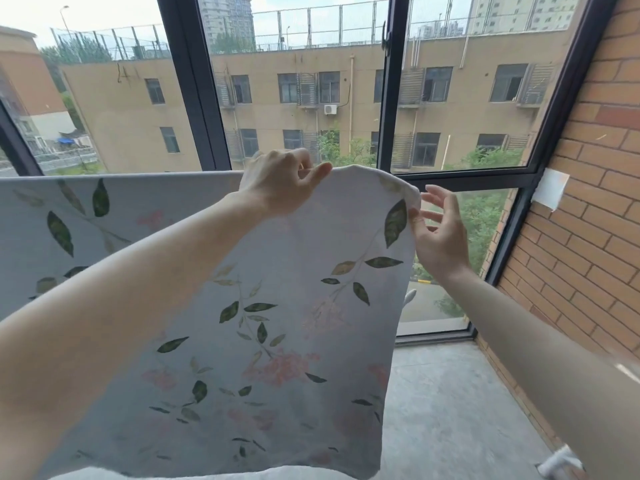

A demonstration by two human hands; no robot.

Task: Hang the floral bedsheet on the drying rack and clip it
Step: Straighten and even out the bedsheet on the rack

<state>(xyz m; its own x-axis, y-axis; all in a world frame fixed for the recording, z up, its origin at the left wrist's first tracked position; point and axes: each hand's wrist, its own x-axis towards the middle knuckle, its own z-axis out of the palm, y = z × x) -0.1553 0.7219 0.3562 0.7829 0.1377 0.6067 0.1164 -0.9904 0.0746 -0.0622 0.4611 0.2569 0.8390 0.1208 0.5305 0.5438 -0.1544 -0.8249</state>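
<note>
The left hand (pixel 282 181) pinches the floral bedsheet's (pixel 277 323) top edge; right hand (pixel 438 230) fingers spread beside its corner.

Bright daylight came through the window (pixel 450 98) ahead of me, washing the sky white. My forearms were soft and blurred. The wide lens bent the frame edges.

Bedsheet (pixel 277 306) matt cloth; wall (pixel 588 202) rough brick.
</note>
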